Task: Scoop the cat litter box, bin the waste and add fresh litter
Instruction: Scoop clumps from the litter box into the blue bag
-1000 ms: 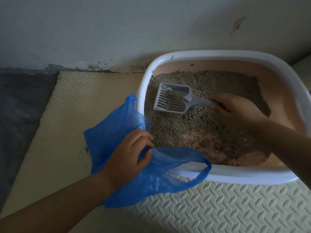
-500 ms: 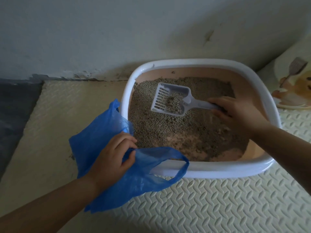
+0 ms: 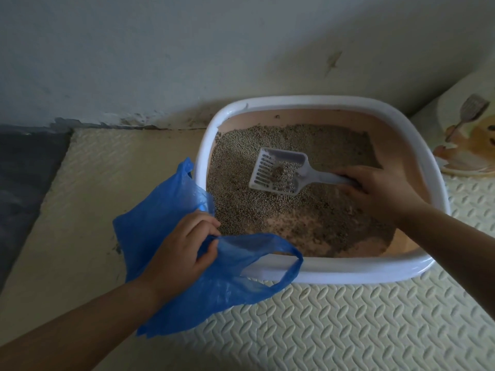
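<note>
One clump (image 3: 277,171) in scoop (image 3: 263,167) (right hand (image 3: 383,195) grips it); left hand (image 3: 184,253) clutches blue bag (image 3: 158,218).

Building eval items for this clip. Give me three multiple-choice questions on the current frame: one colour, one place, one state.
1. What colour is the bag that the left hand holds?
A white; B blue; C black.
2. Where is the head of the scoop?
A inside the bag; B resting on the rim of the litter box; C within the box, over the litter.
3. What does the scoop carry?
A nothing; B a heaped load; C one small clump.

Answers:
1. B: the plastic is plainly blue.
2. C: the right hand holds it by the handle over the litter, apart from the bag.
3. C: a lone dark lump sits on the slots.
</note>
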